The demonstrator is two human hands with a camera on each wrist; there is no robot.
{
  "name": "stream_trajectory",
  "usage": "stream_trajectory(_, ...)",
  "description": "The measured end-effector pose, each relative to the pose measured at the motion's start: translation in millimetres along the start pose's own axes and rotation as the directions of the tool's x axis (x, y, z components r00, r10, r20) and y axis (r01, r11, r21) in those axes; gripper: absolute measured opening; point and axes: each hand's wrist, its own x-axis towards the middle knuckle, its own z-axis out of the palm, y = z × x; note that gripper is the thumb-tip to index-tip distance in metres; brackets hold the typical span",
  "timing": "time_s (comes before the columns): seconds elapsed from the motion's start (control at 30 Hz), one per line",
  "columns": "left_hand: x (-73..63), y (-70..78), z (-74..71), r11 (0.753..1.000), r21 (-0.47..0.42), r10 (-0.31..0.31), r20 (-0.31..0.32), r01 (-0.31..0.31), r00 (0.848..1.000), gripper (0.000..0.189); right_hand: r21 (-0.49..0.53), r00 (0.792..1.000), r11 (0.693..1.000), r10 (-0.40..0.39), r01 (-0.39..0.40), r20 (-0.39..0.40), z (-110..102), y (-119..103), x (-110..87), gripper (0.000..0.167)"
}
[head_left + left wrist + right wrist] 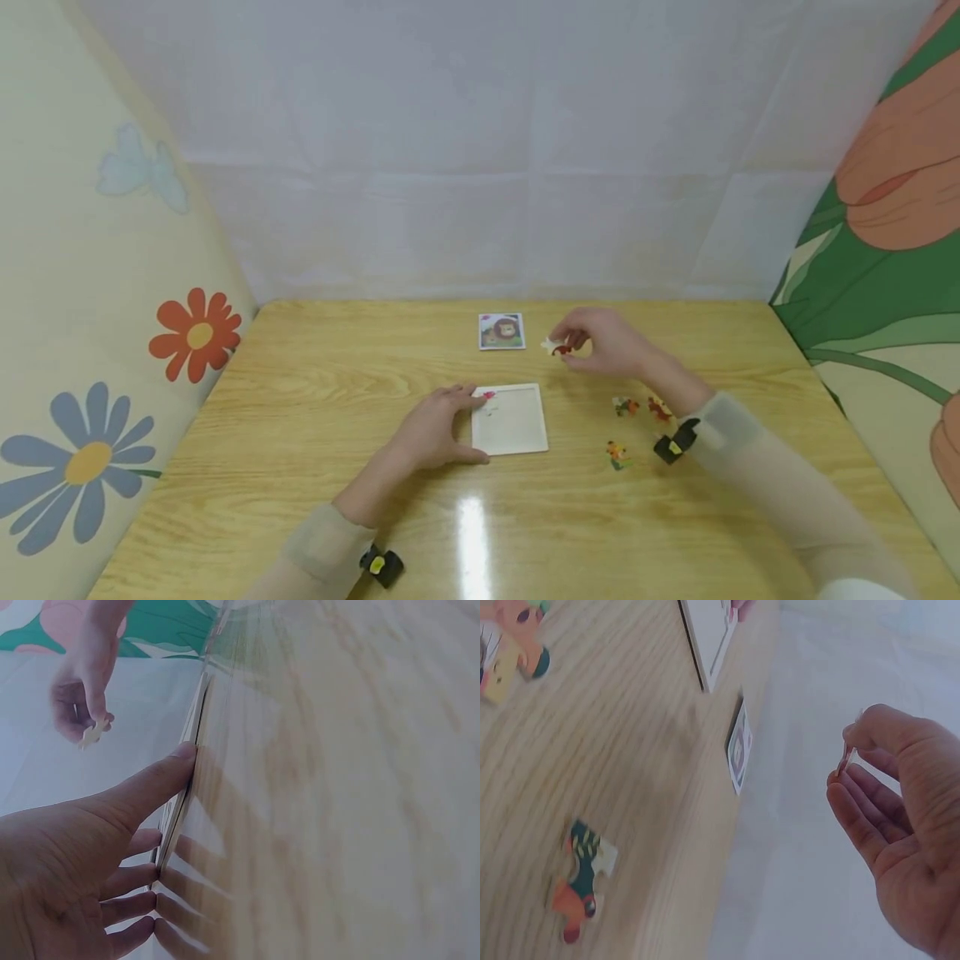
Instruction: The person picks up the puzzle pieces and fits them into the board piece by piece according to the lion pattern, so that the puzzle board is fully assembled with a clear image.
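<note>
In the head view, my left hand (pixel 438 429) rests at the left side of a white square puzzle tray (pixel 517 429), its fingers at the upper left corner and its thumb at the near edge. The left wrist view shows that thumb (pixel 161 780) against the tray's rim, fingers fairly straight. A small pink and white patch (pixel 489 397) shows inside the tray's upper left corner. Farther right, my right hand (pixel 607 342) pinches a white and dark red puzzle piece (pixel 557 347) between thumb and fingers, lifted above the table. Only its thin edge shows in the right wrist view.
A square picture card (pixel 502 332) with a lion lies behind the tray. Loose puzzle pieces lie under the right forearm: a green-orange one (pixel 624 406), a red-yellow one (pixel 660 408) and an orange-green one (pixel 617 455). A white cloth (pixel 450 208) hangs behind the wooden table (pixel 300 433).
</note>
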Motion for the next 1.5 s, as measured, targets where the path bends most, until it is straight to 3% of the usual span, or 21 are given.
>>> stream_trajectory(0.3, -0.3, 1.9, -0.5, 1.0, -0.022, -0.007, 0.003, 0.007, 1.0, 0.086, 0.015, 0.999, 0.999, -0.036, 0.036, 0.018, 20.9, -7.1, 6.6, 0.024)
stream_trajectory(0.77, -0.2, 0.9, -1.6, 1.0, -0.02, -0.013, 0.005, 0.013, 1.0, 0.087, 0.073, 0.985, 0.995, 0.056, -0.068, 0.164, 58.8, -26.3, 18.7, 0.024)
stream_trajectory(1.1, -0.3, 0.4, -0.3, 1.0, -0.012, 0.01, -0.016, -0.01, 1.0, 0.088, 0.026, 0.979, 0.998, 0.058, -0.064, 0.197, 80.5, -32.1, 25.8, 0.023)
stream_trajectory(1.5, -0.3, 1.3, -0.7, 1.0, -0.017, 0.0, -0.015, 0.0, 1.0, 0.087, -0.033, 0.977, 0.999, 0.042, -0.036, 0.208, 87.7, -33.6, 27.6, 0.02)
